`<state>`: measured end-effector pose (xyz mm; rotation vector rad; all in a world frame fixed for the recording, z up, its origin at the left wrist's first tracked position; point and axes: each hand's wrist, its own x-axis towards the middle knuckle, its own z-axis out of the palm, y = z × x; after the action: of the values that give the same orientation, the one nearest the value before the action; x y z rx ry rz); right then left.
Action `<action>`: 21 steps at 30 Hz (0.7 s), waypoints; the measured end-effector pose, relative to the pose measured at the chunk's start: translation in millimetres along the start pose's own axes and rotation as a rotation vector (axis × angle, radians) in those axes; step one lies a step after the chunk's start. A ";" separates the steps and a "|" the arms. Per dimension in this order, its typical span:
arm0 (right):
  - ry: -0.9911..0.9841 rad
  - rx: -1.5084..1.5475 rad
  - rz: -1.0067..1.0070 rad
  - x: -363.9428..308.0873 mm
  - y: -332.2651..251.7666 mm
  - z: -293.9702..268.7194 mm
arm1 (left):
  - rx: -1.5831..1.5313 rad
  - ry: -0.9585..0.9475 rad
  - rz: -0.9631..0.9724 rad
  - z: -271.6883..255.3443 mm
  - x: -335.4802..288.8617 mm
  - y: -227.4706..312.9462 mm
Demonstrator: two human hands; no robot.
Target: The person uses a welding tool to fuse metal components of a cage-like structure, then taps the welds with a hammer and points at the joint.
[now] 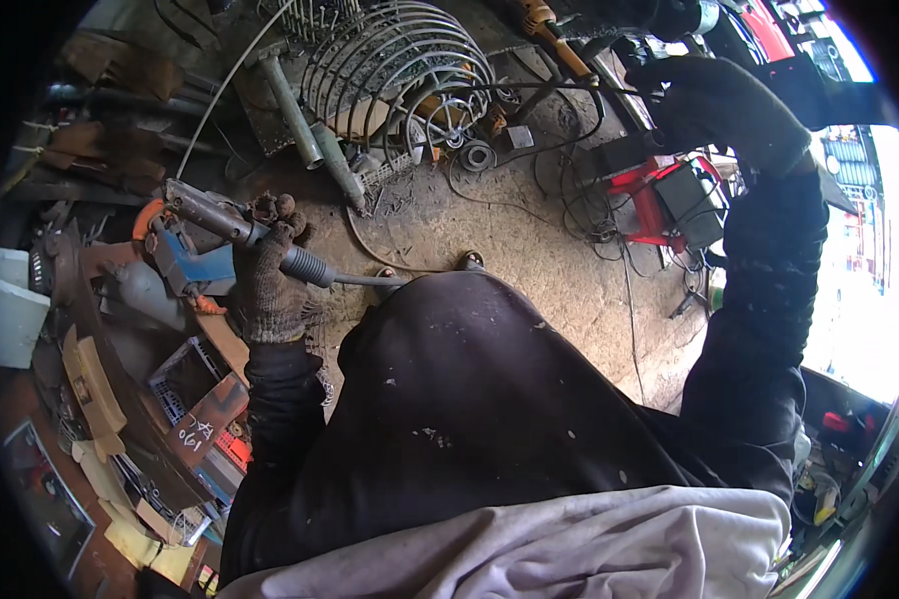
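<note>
My left hand [270,270], in a dirty knit glove, is closed round a tubular tool that looks like a welding electrode holder [232,224]. A ribbed sleeve and a cable [365,281] come out of its right end. A long thin grey rod [215,98] rises from near the holder's far end; whether the two are joined I cannot tell. My right hand [734,112], in a pale glove, is raised at the upper right with its fingers drawn together. A thin dark rod [559,88] runs left from its fingertips, which are in shadow and partly hidden.
A wire coil frame [400,75] and metal pipes [292,112] lie ahead on the floor. A red and grey machine [684,205] stands at the right among loose cables [579,215]. Cartons, crates [185,374] and a white bucket [15,309] crowd the left.
</note>
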<state>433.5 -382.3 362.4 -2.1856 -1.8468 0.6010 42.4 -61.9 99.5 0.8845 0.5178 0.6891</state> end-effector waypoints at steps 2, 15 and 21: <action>-0.009 0.034 -0.026 -6.5 14.3 0.6 | 0.040 -0.019 0.029 9.1 -5.8 -1.7; 0.234 0.674 -0.299 33.6 8.8 16.9 | -0.001 0.208 0.092 38.3 -38.1 -10.9; 0.791 0.385 -0.401 78.6 -22.4 11.4 | -0.012 0.194 0.124 31.5 -44.6 -12.0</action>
<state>418.6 -302.3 348.4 -1.4305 -1.4913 -0.0150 37.2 -116.0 112.1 0.8485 0.6347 0.8957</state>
